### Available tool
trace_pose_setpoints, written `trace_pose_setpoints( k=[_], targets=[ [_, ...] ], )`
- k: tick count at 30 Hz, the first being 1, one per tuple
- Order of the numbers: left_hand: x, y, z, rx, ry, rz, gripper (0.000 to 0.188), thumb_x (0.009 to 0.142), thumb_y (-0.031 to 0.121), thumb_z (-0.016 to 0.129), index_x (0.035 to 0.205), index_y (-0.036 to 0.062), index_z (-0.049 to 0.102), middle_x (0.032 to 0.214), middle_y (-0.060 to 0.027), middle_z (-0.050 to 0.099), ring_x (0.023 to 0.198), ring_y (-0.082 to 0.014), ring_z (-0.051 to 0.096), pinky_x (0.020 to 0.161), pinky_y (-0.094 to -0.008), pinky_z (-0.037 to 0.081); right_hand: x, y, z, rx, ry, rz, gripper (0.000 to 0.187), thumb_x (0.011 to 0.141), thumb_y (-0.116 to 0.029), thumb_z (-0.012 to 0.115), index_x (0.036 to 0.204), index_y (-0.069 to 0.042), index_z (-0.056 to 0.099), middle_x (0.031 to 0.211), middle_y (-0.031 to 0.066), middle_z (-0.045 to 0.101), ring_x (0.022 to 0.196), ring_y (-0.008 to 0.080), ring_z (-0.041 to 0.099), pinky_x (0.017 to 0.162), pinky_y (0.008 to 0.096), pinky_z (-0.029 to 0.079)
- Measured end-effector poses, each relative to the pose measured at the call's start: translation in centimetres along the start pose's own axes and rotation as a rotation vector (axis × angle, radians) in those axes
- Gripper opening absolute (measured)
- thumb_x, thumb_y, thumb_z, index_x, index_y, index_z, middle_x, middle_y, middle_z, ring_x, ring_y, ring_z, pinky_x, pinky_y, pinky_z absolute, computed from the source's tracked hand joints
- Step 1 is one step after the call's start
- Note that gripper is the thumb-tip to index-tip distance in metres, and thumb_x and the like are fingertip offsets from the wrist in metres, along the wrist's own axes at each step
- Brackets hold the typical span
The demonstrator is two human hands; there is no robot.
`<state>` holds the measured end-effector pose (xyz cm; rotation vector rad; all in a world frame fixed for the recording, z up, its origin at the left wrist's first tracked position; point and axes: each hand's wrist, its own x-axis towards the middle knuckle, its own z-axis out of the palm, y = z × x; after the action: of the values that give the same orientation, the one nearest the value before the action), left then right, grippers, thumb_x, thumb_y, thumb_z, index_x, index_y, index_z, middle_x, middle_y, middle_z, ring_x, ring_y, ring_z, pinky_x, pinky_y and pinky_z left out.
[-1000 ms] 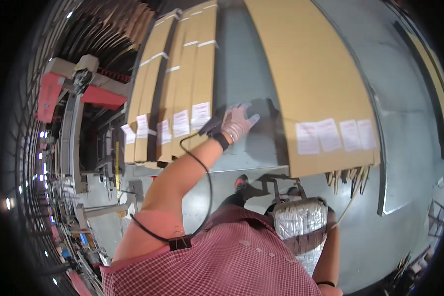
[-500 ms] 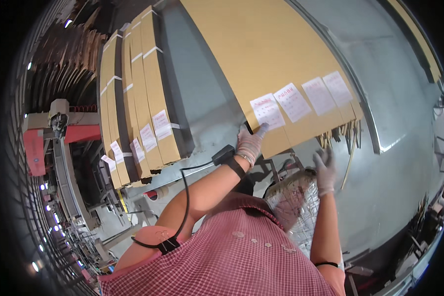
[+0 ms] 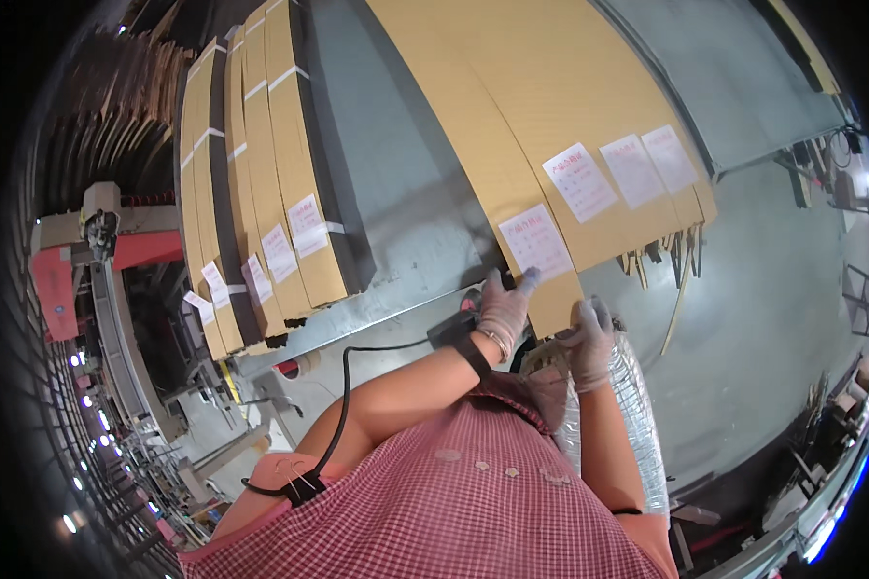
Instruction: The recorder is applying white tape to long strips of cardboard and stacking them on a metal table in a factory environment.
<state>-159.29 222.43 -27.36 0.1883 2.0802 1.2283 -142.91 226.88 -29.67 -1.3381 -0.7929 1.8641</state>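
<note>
1. Cardboard strip (image 3: 558, 307) lay center-right of frame, its near end sticking out past the neighboring cardboard panels (image 3: 637, 227); white label (image 3: 536, 239) on top.
2. Left hand (image 3: 505, 309), gloved, was closed on the strip's left edge, thumb above by the label; its other fingertips were hidden.
3. Right hand (image 3: 594, 345), also gloved, had a narrow grip at the strip's near right corner; underside contact could not be seen.
4. Silver-wrapped bulky object (image 3: 645, 434) stood at lower right, partly behind the right forearm, crowding the space near the strip's end.
5. Black cable (image 3: 347, 386) looped from left upper arm toward the black wristband (image 3: 475, 359), clear of the cardboard.
6. Thin loose strips (image 3: 684, 270) hung below the panels' near edge, right of the right hand.
7. Strapped cardboard bundles (image 3: 285, 125) filled upper left of center; bare gray tabletop (image 3: 386, 154) separated them from the panels.
8. Farther left: red-and-gray machine (image 3: 145, 249), with stacked brown sheets (image 3: 116, 106) above it in frame.
</note>
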Motion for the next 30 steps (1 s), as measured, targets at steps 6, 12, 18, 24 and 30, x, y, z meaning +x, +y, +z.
trace_pose_setpoints(
  k=[6, 12, 18, 24, 30],
  targets=[
    [0.5, 2.0, -2.3, -0.47, -0.394, -0.475, 0.065, 0.082, 0.055, 0.076, 0.119, 0.0038, 0.065, 0.108, -0.0049, 0.068, 0.092, -0.0148, 0.065, 0.08, -0.0293, 0.052, 3.2, -9.4, -1.0, -0.532, -0.236, 0.074, 0.054, 0.097, -0.028, 0.064, 0.143, -0.004, 0.048, 0.118, 0.0085, 0.064, 0.093, 0.0136, 0.062, 0.077, 0.028, 0.052],
    [-1.3, -0.5, -2.9, -0.136, -0.422, -0.203, 0.074, 0.087, 0.057, 0.071, 0.123, -0.0066, 0.063, 0.119, -0.0116, 0.068, 0.102, -0.0158, 0.063, 0.093, -0.0299, 0.047, 2.2, -11.8, 0.4, -1.144, -0.626, 0.111, 0.051, 0.099, -0.044, 0.056, 0.133, -0.006, 0.059, 0.128, 0.0217, 0.063, 0.114, 0.0353, 0.064, 0.094, 0.0402, 0.05],
    [-6.8, 1.4, -2.0, -0.421, -0.499, -0.444, 0.057, 0.093, 0.043, 0.07, 0.128, -0.0004, 0.062, 0.12, -0.0091, 0.068, 0.112, -0.0169, 0.062, 0.097, -0.0308, 0.047, -0.4, -14.4, -1.8, -1.58, -0.693, -0.003, 0.048, 0.099, -0.036, 0.054, 0.138, -0.009, 0.053, 0.107, 0.0206, 0.07, 0.111, 0.0412, 0.061, 0.088, 0.0449, 0.052],
    [-7.4, 0.6, -6.7, -0.09, -0.62, -0.06, 0.033, 0.087, 0.021, 0.077, 0.108, -0.0012, 0.066, 0.102, -0.0054, 0.07, 0.094, -0.0139, 0.064, 0.086, -0.0298, 0.052, -1.9, -20.3, 8.2, -1.613, -1.191, -0.179, 0.039, 0.093, -0.041, 0.062, 0.121, -0.014, 0.062, 0.083, 0.0143, 0.067, 0.084, 0.037, 0.065, 0.076, 0.0457, 0.051],
    [-6.4, 2.6, -10.1, -0.177, -0.776, -0.172, 0.012, 0.094, 0.013, 0.066, 0.093, 0.0018, 0.069, 0.078, -0.0006, 0.067, 0.076, -0.0087, 0.063, 0.069, -0.0271, 0.052, 3.8, -19.1, 3.4, -1.388, -1.108, -0.007, 0.02, 0.087, -0.019, 0.072, 0.105, -0.01, 0.074, 0.093, 0.006, 0.072, 0.075, 0.0191, 0.069, 0.066, 0.0307, 0.055]
  ],
)
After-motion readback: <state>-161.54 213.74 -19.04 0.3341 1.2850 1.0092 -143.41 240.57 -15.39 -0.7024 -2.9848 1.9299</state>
